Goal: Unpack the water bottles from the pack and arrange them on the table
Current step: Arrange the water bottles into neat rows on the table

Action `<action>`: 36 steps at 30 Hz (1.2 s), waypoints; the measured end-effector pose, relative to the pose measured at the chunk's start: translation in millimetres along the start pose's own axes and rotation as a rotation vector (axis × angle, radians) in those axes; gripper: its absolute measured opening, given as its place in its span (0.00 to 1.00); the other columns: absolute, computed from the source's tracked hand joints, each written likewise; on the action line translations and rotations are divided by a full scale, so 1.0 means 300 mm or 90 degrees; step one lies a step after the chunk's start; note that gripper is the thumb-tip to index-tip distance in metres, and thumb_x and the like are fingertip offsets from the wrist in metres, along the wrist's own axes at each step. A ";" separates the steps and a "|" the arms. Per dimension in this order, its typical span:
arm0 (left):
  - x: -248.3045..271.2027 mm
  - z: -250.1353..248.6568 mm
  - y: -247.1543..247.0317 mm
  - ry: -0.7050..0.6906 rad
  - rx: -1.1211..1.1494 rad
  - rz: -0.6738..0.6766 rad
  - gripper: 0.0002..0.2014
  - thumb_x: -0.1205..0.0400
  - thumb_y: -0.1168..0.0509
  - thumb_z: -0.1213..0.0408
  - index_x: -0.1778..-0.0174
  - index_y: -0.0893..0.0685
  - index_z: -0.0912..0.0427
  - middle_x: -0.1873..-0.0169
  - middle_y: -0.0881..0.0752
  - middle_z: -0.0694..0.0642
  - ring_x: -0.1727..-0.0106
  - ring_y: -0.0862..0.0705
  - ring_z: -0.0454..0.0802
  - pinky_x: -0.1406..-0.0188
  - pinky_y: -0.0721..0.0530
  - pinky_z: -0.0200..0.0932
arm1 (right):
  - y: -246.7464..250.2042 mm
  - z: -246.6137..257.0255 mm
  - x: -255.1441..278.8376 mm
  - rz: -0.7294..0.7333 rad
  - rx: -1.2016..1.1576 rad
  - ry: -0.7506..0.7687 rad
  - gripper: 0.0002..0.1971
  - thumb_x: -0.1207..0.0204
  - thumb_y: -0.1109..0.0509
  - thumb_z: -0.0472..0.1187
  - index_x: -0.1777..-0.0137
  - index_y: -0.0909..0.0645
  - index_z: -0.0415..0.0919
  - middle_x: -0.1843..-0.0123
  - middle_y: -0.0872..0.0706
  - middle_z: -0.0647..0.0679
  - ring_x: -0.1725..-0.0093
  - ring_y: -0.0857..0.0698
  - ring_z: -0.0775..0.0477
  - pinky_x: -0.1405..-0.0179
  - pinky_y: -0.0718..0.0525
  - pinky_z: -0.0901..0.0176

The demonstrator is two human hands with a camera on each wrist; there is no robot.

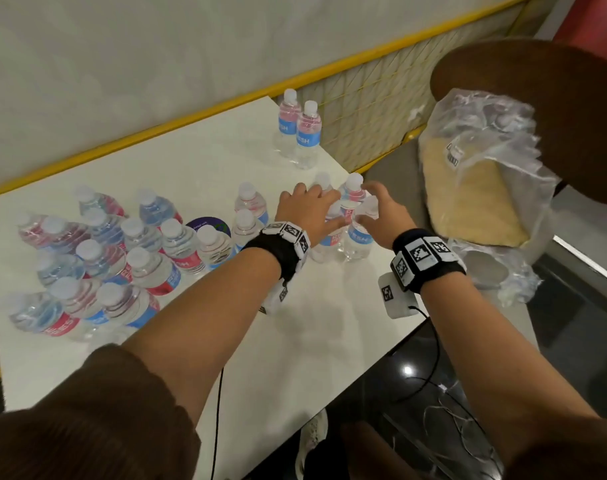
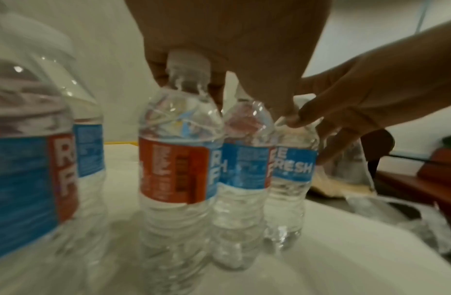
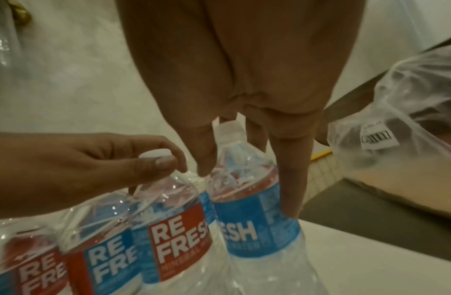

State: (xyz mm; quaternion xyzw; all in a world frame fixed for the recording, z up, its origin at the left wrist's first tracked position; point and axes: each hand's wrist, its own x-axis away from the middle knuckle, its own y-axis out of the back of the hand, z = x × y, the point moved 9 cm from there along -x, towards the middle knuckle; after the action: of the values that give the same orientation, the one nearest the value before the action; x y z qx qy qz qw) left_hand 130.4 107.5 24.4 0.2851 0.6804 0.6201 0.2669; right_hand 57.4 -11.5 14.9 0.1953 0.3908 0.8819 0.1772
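Note:
Small clear water bottles with red and blue labels stand on the white table (image 1: pixel 295 341). A cluster of them stands near the table's right edge, and both hands are on it. My left hand (image 1: pixel 312 206) pinches the white cap of one bottle (image 2: pixel 181 163); its thumb (image 3: pixel 153 165) presses against that cap (image 3: pixel 156 154). My right hand (image 1: pixel 378 211) reaches down over the neighbouring bottle (image 3: pixel 247 219), thumb on one side and fingers (image 3: pixel 292 189) down the other. The torn clear plastic pack (image 1: pixel 482 161), with a cardboard tray inside, sits off the table to the right.
Several bottles crowd the table's left half (image 1: pixel 115 251), some leaning. Two more stand at the far corner (image 1: pixel 298 129). A yellow-framed mesh rail (image 1: pixel 381 84) runs behind the table. A brown chair back (image 1: pixel 554 98) is behind the pack. Cables hang below my right wrist.

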 end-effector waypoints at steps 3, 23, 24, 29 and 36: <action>-0.009 -0.004 0.011 -0.065 -0.010 -0.033 0.27 0.19 0.48 0.36 0.33 0.27 0.50 0.42 0.15 0.56 0.44 0.18 0.59 0.54 0.23 0.50 | -0.016 -0.028 0.009 0.000 -0.067 -0.030 0.36 0.25 0.28 0.41 0.21 0.43 0.51 0.32 0.21 0.41 0.34 0.21 0.38 0.43 0.24 0.57; 0.546 0.205 0.072 -0.233 0.103 -0.183 0.18 0.26 0.39 0.45 0.71 0.19 0.56 0.86 0.27 0.53 0.84 0.27 0.54 0.82 0.39 0.33 | -0.413 0.243 0.270 0.195 -0.192 0.079 0.20 0.29 0.24 0.45 0.40 0.26 0.51 0.50 0.19 0.51 0.55 0.21 0.47 0.47 0.17 0.48; 0.568 0.228 0.078 -0.241 0.103 -0.190 0.18 0.26 0.39 0.45 0.70 0.18 0.56 0.85 0.26 0.53 0.83 0.26 0.53 0.81 0.39 0.34 | -0.439 0.266 0.282 0.206 -0.196 0.087 0.20 0.29 0.25 0.46 0.39 0.26 0.51 0.49 0.19 0.51 0.53 0.21 0.47 0.48 0.18 0.51; 0.639 0.309 0.087 -0.250 0.085 -0.198 0.18 0.22 0.39 0.45 0.61 0.14 0.56 0.76 0.20 0.52 0.72 0.19 0.53 0.78 0.23 0.42 | -0.547 0.296 0.327 0.273 -0.237 0.056 0.28 0.27 0.27 0.53 0.29 0.32 0.55 0.37 0.20 0.55 0.38 0.21 0.50 0.39 0.21 0.53; 0.652 0.317 0.091 -0.189 0.115 -0.212 0.22 0.23 0.37 0.41 0.52 0.13 0.58 0.63 0.16 0.54 0.62 0.17 0.55 0.63 0.18 0.45 | -0.576 0.247 0.366 0.221 -0.334 -0.028 0.33 0.25 0.28 0.50 0.23 0.37 0.48 0.32 0.22 0.52 0.39 0.20 0.52 0.51 0.21 0.64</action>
State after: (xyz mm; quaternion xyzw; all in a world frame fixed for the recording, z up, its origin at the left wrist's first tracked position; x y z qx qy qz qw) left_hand 64.3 315.7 41.2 0.2803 0.7240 0.4553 0.4359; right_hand 26.2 194.7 -47.8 0.2258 0.1070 0.9653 0.0763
